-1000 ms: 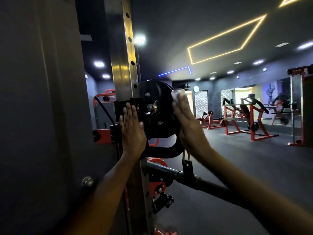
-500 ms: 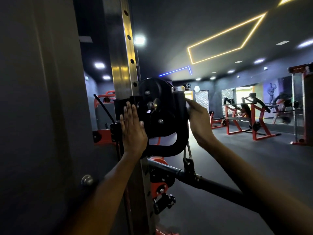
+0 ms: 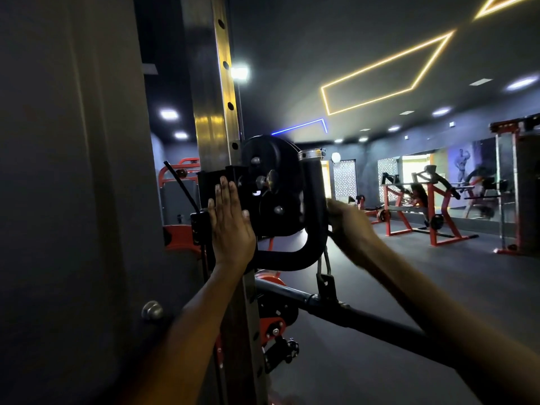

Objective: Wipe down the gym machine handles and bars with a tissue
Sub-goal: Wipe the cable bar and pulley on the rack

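Observation:
My left hand lies flat, fingers straight, against the black carriage block on the steel upright. A black curved handle with a chrome cap hooks around the black pulley disc. My right hand, blurred, wraps the far side of that handle's upright part at mid height, its fingertips hidden behind it. The tissue is not visible. A long black bar hangs from a clip below the handle.
A wide grey panel with a metal knob fills the left. Red fittings sit low on the upright. Red and black machines stand across the dark floor before a mirrored wall on the right.
My right hand moved off the pulley disc's face to the handle's far side and slid down it. The tissue seen at its fingertips is now hidden. My left hand stayed put.

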`<state>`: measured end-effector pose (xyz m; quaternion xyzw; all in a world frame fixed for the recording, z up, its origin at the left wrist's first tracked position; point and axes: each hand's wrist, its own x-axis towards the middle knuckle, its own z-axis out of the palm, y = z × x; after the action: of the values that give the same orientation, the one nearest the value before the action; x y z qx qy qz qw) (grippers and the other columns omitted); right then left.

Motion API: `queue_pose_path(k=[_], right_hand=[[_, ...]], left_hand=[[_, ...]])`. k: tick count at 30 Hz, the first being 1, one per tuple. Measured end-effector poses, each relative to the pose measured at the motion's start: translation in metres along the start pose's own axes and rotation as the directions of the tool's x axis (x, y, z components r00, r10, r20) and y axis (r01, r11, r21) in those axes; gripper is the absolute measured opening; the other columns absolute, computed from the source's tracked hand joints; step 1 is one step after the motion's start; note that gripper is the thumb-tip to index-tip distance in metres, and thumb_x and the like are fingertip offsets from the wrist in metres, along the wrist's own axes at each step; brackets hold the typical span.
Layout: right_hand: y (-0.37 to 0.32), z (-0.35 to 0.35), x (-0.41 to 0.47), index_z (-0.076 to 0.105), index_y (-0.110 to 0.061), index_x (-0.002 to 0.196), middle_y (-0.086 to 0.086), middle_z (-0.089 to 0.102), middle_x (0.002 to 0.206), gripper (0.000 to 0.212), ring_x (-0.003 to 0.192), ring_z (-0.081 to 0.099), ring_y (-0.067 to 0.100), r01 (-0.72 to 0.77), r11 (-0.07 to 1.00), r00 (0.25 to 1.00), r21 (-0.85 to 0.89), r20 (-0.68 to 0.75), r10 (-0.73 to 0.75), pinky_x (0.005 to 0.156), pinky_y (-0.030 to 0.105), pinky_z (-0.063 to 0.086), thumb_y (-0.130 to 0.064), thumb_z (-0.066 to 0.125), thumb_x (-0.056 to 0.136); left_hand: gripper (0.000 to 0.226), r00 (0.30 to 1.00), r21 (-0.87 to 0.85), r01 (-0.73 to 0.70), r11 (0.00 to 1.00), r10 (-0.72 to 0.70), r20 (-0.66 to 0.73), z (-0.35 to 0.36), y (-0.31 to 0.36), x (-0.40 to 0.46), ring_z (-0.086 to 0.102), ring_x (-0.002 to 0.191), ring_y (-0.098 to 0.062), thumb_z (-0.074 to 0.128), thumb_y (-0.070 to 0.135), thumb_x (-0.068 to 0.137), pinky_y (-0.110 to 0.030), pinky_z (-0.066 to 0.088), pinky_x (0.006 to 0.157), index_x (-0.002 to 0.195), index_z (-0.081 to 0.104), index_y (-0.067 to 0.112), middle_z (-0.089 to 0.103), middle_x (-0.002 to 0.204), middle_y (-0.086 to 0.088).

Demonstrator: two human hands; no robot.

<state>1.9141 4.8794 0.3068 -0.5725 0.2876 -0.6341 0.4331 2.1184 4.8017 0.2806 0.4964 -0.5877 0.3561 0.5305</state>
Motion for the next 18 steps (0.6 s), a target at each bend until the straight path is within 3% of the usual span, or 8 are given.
queue_pose_path(k=[3, 5, 7, 9, 11, 12, 15, 18], right_hand=[[0.027, -0.012, -0.020, 0.067, -0.010, 0.101, 0.009, 0.070, 0.086, 0.036, 0.085, 0.065, 0.023, -0.068, 0.979, 0.997, -0.190, 0.011, 0.072, 0.073, 0.031, 0.050, 0.000, 0.033, 0.096], [0.012, -0.011, 0.000, 0.066, -0.011, 0.091, 0.011, 0.068, 0.089, 0.031, 0.085, 0.063, 0.025, 0.072, 0.967, 0.965, -0.246, -0.229, -0.130, 0.075, 0.035, 0.053, 0.001, 0.037, 0.096], [-0.018, -0.003, 0.025, 0.066, -0.013, 0.094, 0.012, 0.068, 0.099, 0.024, 0.089, 0.062, 0.020, 0.332, 0.858, 0.828, -0.391, -0.316, -0.464, 0.086, 0.041, 0.053, -0.007, 0.043, 0.094], [-0.037, 0.010, 0.038, 0.064, -0.009, 0.116, 0.007, 0.066, 0.114, 0.035, 0.099, 0.060, 0.013, 0.527, 0.632, 0.711, -0.569, -0.113, -0.694, 0.097, 0.030, 0.045, -0.004, 0.043, 0.089], [-0.028, 0.015, 0.040, 0.052, -0.001, 0.131, 0.011, 0.052, 0.135, 0.051, 0.124, 0.050, 0.019, 0.604, 0.355, 0.622, -0.714, 0.143, -0.770, 0.107, 0.019, 0.031, 0.009, 0.040, 0.083], [-0.018, 0.011, 0.035, 0.045, 0.001, 0.136, 0.015, 0.041, 0.144, 0.057, 0.134, 0.038, 0.024, 0.618, 0.223, 0.585, -0.754, 0.251, -0.771, 0.111, 0.020, 0.026, 0.015, 0.041, 0.081], [0.031, -0.018, 0.006, 0.035, 0.003, 0.141, 0.017, 0.023, 0.152, 0.068, 0.144, 0.017, 0.029, 0.640, -0.041, 0.556, -0.767, 0.500, -0.664, 0.117, 0.036, 0.021, 0.026, 0.031, 0.077], [0.062, -0.039, -0.029, 0.041, 0.004, 0.137, 0.020, 0.035, 0.147, 0.057, 0.141, 0.025, 0.033, 0.733, -0.230, 0.490, -0.640, 0.732, -0.474, 0.114, 0.048, 0.024, 0.010, 0.011, 0.090]], left_hand=[[0.060, 1.000, 0.007, 0.004, 1.000, -0.004, 0.000, 0.002, -0.001, -0.001, 0.006, 0.148, -0.023, 0.023, 0.024, 0.097, -0.027, -0.012, 0.119, 0.152, 0.013, 0.001, 0.010, 0.161, -0.014], [0.060, 1.000, 0.006, -0.002, 1.000, 0.002, -0.007, 0.002, -0.001, 0.000, 0.009, 0.148, -0.024, 0.024, 0.024, 0.097, -0.027, -0.011, 0.119, 0.152, 0.015, 0.000, 0.013, 0.160, -0.015], [0.060, 1.000, 0.003, 0.001, 1.000, -0.001, -0.014, 0.001, 0.000, 0.000, 0.010, 0.148, -0.025, 0.023, 0.024, 0.097, -0.027, -0.012, 0.119, 0.152, 0.017, 0.000, 0.014, 0.160, -0.016], [0.060, 1.000, -0.001, -0.002, 1.000, 0.002, -0.012, 0.001, 0.001, -0.001, 0.010, 0.148, -0.025, 0.023, 0.024, 0.097, -0.027, -0.011, 0.119, 0.152, 0.016, 0.000, 0.013, 0.160, -0.016], [0.060, 1.000, 0.002, -0.008, 1.000, 0.008, -0.024, 0.001, 0.001, -0.001, 0.010, 0.148, -0.025, 0.023, 0.024, 0.097, -0.028, -0.010, 0.120, 0.152, 0.015, 0.000, 0.014, 0.160, -0.016], [0.060, 1.000, 0.001, -0.007, 1.000, 0.007, -0.027, 0.001, 0.001, 0.000, 0.011, 0.148, -0.025, 0.024, 0.023, 0.097, -0.028, -0.010, 0.120, 0.151, 0.015, 0.000, 0.014, 0.160, -0.016], [0.060, 1.000, -0.004, 0.002, 1.000, -0.002, -0.021, 0.001, 0.001, -0.001, 0.012, 0.148, -0.027, 0.022, 0.024, 0.097, -0.028, -0.010, 0.120, 0.151, 0.014, -0.001, 0.015, 0.160, -0.017], [0.060, 1.000, -0.008, 0.003, 1.000, -0.003, -0.012, 0.000, 0.002, -0.001, 0.011, 0.149, -0.027, 0.021, 0.024, 0.097, -0.028, -0.010, 0.119, 0.152, 0.013, 0.000, 0.014, 0.160, -0.017]])
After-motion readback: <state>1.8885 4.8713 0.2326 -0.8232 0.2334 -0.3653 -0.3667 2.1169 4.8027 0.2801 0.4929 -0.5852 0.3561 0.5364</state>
